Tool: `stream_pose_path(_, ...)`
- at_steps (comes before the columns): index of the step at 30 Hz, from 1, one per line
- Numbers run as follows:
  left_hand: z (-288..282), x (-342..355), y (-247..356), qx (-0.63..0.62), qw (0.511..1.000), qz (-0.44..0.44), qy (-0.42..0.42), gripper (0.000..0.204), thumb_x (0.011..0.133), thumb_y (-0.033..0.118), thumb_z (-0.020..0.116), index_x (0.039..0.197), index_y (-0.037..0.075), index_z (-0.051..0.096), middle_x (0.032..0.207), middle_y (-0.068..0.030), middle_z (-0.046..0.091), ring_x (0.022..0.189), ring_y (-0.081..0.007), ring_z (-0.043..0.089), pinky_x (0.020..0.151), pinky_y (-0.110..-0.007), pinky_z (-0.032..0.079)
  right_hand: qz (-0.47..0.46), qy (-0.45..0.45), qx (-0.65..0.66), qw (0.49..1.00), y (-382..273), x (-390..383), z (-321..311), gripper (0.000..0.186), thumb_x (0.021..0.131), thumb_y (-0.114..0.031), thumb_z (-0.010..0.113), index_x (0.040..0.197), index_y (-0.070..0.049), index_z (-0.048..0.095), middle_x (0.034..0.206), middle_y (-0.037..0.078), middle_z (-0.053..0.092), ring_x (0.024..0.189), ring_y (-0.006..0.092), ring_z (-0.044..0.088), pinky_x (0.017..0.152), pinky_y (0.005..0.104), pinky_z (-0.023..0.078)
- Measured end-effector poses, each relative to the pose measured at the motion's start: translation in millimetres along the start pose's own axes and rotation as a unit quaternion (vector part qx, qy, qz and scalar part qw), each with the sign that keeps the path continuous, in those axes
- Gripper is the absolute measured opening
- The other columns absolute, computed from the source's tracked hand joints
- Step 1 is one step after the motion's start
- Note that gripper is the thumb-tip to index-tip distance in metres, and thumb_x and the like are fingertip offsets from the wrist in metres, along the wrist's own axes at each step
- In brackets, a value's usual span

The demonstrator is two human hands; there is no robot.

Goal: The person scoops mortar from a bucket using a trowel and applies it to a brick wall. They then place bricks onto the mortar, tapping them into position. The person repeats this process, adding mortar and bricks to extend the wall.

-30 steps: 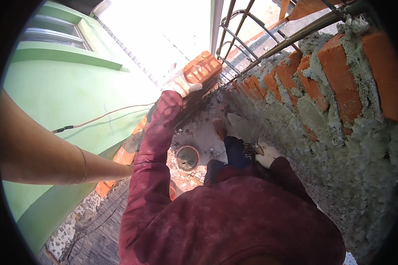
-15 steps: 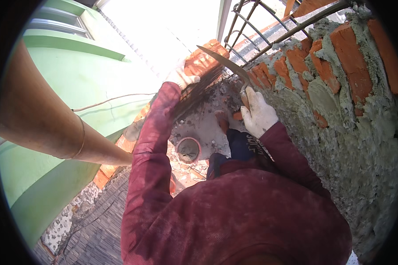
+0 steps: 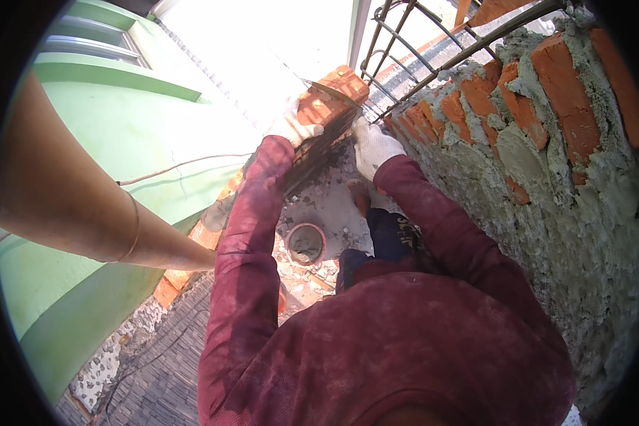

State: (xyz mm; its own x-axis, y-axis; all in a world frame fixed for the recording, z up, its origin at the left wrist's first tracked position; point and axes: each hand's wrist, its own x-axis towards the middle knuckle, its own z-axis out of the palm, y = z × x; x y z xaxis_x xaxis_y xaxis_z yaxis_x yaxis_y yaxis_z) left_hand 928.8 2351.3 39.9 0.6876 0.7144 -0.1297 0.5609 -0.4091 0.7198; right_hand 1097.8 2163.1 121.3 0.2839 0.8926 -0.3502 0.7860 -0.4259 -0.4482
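My left hand (image 3: 292, 128), in a white work glove, grips the left end of an orange brick (image 3: 326, 106) on top of a low brick wall. Its thumb lies along the brick's near side, and glare washes out some fingers. My right hand (image 3: 376, 148), also gloved, is closed round a trowel's handle, which the glove mostly hides. The thin trowel blade (image 3: 336, 94) lies across the brick's right part, pointing up and left. Below both hands, a round bucket (image 3: 306, 244) holding grey mortar stands on the floor.
A rough brick wall (image 3: 539, 135) with grey mortar rises close on my right. Steel rebar (image 3: 412, 42) sticks out beyond it. A thick tan pole (image 3: 113, 206) slants across the left, before a green wall (image 3: 106, 128). Rubble (image 3: 334, 206) lies about my foot.
My right hand has moved up and left with the trowel, bringing the blade from above the brick's right end across it. My left hand has barely moved.
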Motion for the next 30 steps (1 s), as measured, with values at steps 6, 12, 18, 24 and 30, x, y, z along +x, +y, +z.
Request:
stream_pose_path(6,-0.9,-14.8,-1.8,-0.036,0.999,-0.026,0.028,0.094,0.064,0.028,0.089,0.145,0.000,0.049,0.138,-0.0220,0.057,0.131,-0.0371,0.055,0.109,-0.044,0.046,-0.026,0.076,0.047,0.996,-14.1,-16.4,-15.0,0.037,0.102,-0.027,0.055,0.129,-0.007,0.040,0.111,0.024,0.060,0.096,0.0460,0.069,0.082,0.0559,0.056)
stream_pose_path(12,-5.8,-16.7,8.9,-0.012,0.999,-0.029,0.017,0.093,0.066,0.029,0.087,0.147,0.002,0.048,0.143,-0.0234,0.054,0.134,-0.0380,0.052,0.110,-0.044,0.046,-0.024,0.046,0.019,0.998,-0.1,5.4,20.1,0.036,0.104,-0.027,0.053,0.129,-0.005,0.039,0.110,0.024,0.060,0.094,0.0457,0.069,0.079,0.0555,0.056)
stream_pose_path(18,-7.7,-19.9,14.0,-0.030,0.998,-0.049,-0.001,0.093,0.069,0.028,0.087,0.150,0.007,0.047,0.145,-0.0238,0.052,0.137,-0.0376,0.050,0.113,-0.044,0.044,-0.060,0.068,0.015,0.996,7.1,6.0,21.8,0.034,0.103,-0.027,0.053,0.126,-0.004,0.041,0.109,0.025,0.062,0.096,0.0464,0.069,0.079,0.0556,0.056)
stream_pose_path(24,-1.4,-18.1,1.9,-0.019,0.999,-0.020,0.029,0.094,0.069,0.031,0.090,0.147,0.002,0.045,0.137,-0.0205,0.058,0.129,-0.0374,0.055,0.110,-0.044,0.045,-0.035,0.039,0.020,0.998,3.9,10.1,6.3,0.026,0.100,-0.022,0.057,0.116,-0.001,0.055,0.111,0.025,0.068,0.107,0.0423,0.066,0.091,0.0517,0.053)
stream_pose_path(30,8.9,-13.0,-31.0,-0.080,0.995,-0.054,0.027,0.103,0.072,0.036,0.091,0.154,0.001,0.039,0.147,-0.0238,0.054,0.138,-0.0370,0.051,0.113,-0.044,0.044,-0.084,0.092,0.037,0.992,-5.4,1.5,-18.7,0.032,0.101,-0.026,0.055,0.122,-0.002,0.052,0.119,0.025,0.066,0.107,0.0450,0.067,0.092,0.0524,0.054)
